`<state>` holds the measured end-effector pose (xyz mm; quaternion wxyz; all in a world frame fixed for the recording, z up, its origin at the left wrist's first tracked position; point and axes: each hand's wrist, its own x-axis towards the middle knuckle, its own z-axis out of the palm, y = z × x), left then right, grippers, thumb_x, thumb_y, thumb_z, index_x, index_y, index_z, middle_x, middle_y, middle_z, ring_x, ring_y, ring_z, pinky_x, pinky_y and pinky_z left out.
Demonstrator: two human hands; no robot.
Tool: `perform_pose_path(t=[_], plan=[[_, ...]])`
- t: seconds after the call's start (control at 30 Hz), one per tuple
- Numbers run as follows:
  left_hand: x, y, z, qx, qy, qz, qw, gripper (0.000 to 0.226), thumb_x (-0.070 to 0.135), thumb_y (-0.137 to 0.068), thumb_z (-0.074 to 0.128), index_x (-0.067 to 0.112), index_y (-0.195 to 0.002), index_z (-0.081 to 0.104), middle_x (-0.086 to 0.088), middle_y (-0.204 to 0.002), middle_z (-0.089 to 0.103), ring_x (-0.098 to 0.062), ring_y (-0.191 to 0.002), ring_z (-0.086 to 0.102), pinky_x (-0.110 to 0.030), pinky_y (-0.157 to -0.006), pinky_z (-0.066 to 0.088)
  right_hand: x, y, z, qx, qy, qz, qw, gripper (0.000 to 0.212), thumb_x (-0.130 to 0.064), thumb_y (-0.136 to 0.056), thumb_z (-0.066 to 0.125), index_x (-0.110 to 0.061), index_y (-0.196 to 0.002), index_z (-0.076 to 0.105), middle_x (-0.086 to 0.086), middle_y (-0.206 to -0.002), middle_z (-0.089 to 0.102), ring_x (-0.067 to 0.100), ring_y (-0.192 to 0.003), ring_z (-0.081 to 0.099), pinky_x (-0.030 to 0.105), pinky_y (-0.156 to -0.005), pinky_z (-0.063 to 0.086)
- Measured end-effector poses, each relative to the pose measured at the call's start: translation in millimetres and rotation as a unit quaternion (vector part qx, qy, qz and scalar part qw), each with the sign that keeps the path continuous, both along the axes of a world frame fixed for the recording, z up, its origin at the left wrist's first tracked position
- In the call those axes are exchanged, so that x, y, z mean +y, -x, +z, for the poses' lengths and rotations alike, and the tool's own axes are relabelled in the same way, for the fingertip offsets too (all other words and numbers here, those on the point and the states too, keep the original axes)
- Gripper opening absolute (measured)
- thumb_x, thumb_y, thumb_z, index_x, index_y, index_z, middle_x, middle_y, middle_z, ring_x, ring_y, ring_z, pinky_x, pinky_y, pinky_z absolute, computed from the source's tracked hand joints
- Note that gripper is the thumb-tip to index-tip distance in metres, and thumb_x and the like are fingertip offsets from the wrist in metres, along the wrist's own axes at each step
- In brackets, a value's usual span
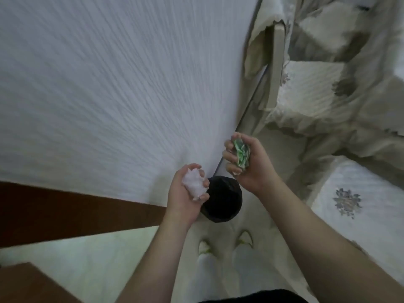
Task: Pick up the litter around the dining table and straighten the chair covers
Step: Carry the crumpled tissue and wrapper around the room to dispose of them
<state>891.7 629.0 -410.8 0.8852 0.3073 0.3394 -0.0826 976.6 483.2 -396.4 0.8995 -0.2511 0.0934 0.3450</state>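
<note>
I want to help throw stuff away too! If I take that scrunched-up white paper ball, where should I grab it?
Grab the crumpled white paper ball around its rounded top, coming from above. It lies in the upturned left hand, whose curled fingers cover its underside and far edge, so only the top is free. It looks soft, so a gentle pinch should do.

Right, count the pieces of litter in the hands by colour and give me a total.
White: 1, the crumpled white tissue gripped by the left hand.
Green and white: 1, the crumpled green wrapper gripped by the right hand.
Total: 2 pieces of litter, both held above the black bin on the floor.
</note>
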Motion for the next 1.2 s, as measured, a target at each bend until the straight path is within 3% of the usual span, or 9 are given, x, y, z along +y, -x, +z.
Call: perform_pose_path(t=[0.2, 0.3, 0.4, 0.5, 0.67, 0.73, 0.87, 1.1, 1.2], plan=[[11, -44, -84, 0.041, -0.081, 0.011, 0.996, 0.019, 0.027, -0.090, 0.049, 0.019, -0.077, 0.060, 0.001, -0.072, 0.053, -0.013, -0.057, 0.046, -0.021, -0.042, 0.018, 6, -5, -105, 0.090, 0.001, -0.054, 0.995, 0.011, -0.028, -0.083, 0.053, -0.019, -0.081, 0.060, -0.003, -0.072, 0.046, 0.008, -0.048, 0.036, 0.017, -0.033, 0.026], [11, -53, -124, 0.081, -0.181, -0.052, 0.979, 0.018, 0.028, -0.087, 0.053, 0.023, -0.073, 0.064, 0.004, -0.067, 0.056, -0.011, -0.054, 0.049, -0.023, -0.044, 0.023, 7, 4, -155, 0.143, 0.096, -0.093, 0.981, 0.011, -0.030, -0.086, 0.053, -0.020, -0.083, 0.059, -0.002, -0.070, 0.050, 0.008, -0.051, 0.042, 0.018, -0.037, 0.030], [7, -52, -191, 0.093, -0.437, -0.146, 0.882, 0.022, 0.025, -0.095, 0.047, 0.020, -0.080, 0.063, 0.010, -0.068, 0.061, -0.004, -0.058, 0.056, -0.021, -0.050, 0.042, 9, 4, -216, 0.176, 0.300, -0.140, 0.927, 0.009, -0.030, -0.094, 0.052, -0.024, -0.093, 0.058, -0.001, -0.075, 0.055, 0.011, -0.061, 0.051, 0.023, -0.052, 0.039], [2, -49, -259, 0.075, -0.553, -0.195, 0.807, 0.021, 0.030, -0.097, 0.046, 0.022, -0.083, 0.060, 0.004, -0.081, 0.063, -0.010, -0.072, 0.061, -0.021, -0.061, 0.045, 13, 17, -288, 0.092, 0.462, -0.116, 0.875, 0.011, -0.029, -0.099, 0.047, -0.029, -0.107, 0.053, 0.008, -0.099, 0.058, 0.018, -0.078, 0.057, 0.031, -0.059, 0.047], [-3, -47, -348, 0.074, -0.647, -0.280, 0.706, 0.029, 0.031, -0.096, 0.047, 0.027, -0.067, 0.046, 0.005, -0.070, 0.051, -0.008, -0.062, 0.050, -0.023, -0.055, 0.038, 7, 31, -391, -0.081, 0.636, 0.026, 0.767, 0.038, -0.043, -0.093, 0.050, -0.032, -0.128, 0.039, 0.004, -0.127, 0.049, 0.017, -0.106, 0.055, 0.042, -0.092, 0.051], [-1, -44, -383, 0.066, -0.659, -0.317, 0.679, 0.012, 0.034, -0.091, 0.052, 0.025, -0.089, 0.058, 0.003, -0.090, 0.055, -0.012, -0.080, 0.054, -0.030, -0.068, 0.047, 8, 30, -419, -0.122, 0.667, 0.065, 0.732, 0.046, -0.032, -0.094, 0.054, -0.022, -0.136, 0.037, 0.005, -0.134, 0.041, 0.010, -0.107, 0.046, 0.027, -0.095, 0.042], [2, -38, -432, 0.046, -0.653, -0.395, 0.645, 0.048, 0.036, -0.085, 0.056, 0.030, -0.131, 0.043, -0.005, -0.124, 0.042, -0.021, -0.110, 0.044, -0.039, -0.091, 0.043, 17, 30, -466, -0.188, 0.713, 0.119, 0.665, 0.068, -0.023, -0.090, 0.062, -0.019, -0.146, 0.024, 0.011, -0.134, 0.034, 0.024, -0.117, 0.046, 0.030, -0.097, 0.040], [9, -30, -453, 0.082, -0.687, -0.439, 0.573, 0.063, 0.030, -0.089, 0.050, 0.033, -0.145, 0.022, -0.004, -0.136, 0.038, -0.023, -0.126, 0.036, -0.045, -0.108, 0.026, 15, 30, -507, -0.215, 0.680, 0.237, 0.659, 0.096, -0.034, -0.085, 0.068, -0.021, -0.152, 0.000, 0.014, -0.151, 0.019, 0.031, -0.134, 0.030, 0.037, -0.107, 0.031], [11, -28, -454, 0.063, -0.692, -0.428, 0.577, 0.067, 0.025, -0.088, 0.052, 0.033, -0.147, 0.021, -0.004, -0.139, 0.038, -0.023, -0.127, 0.034, -0.044, -0.108, 0.027, 5, 37, -507, -0.248, 0.656, 0.265, 0.661, 0.092, -0.027, -0.088, 0.063, -0.022, -0.152, -0.003, 0.009, -0.155, 0.013, 0.026, -0.140, 0.021, 0.034, -0.110, 0.024]])
